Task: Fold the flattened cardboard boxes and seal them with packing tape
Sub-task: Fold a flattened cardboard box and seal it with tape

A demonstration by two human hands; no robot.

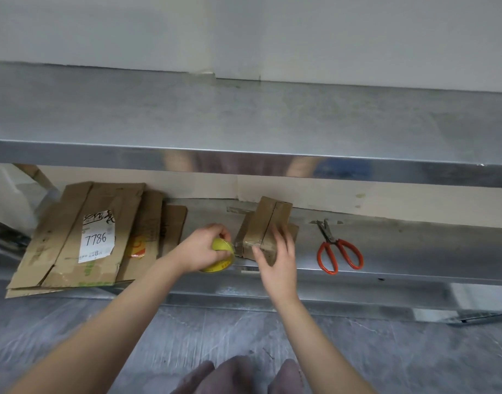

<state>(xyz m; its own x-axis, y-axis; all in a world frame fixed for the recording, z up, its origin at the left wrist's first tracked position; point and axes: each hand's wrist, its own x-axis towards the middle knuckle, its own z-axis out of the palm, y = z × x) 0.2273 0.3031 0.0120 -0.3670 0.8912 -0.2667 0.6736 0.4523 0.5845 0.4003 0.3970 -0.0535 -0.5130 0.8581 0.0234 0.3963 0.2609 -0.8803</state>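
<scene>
Left hand (pixel 203 245) grips yellow tape roll (pixel 220 261), fingers curled over its top. Right hand (pixel 278 260) flat, straight fingers on the folded box (pixel 265 223) just right of the roll. All on the lower metal shelf (pixel 414 251). Flattened boxes (pixel 82 237) stacked at left, red scissors (pixel 339 251) at right.

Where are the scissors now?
In the head view the scissors lie on the lower shelf, right of the box and the right hand.
</scene>
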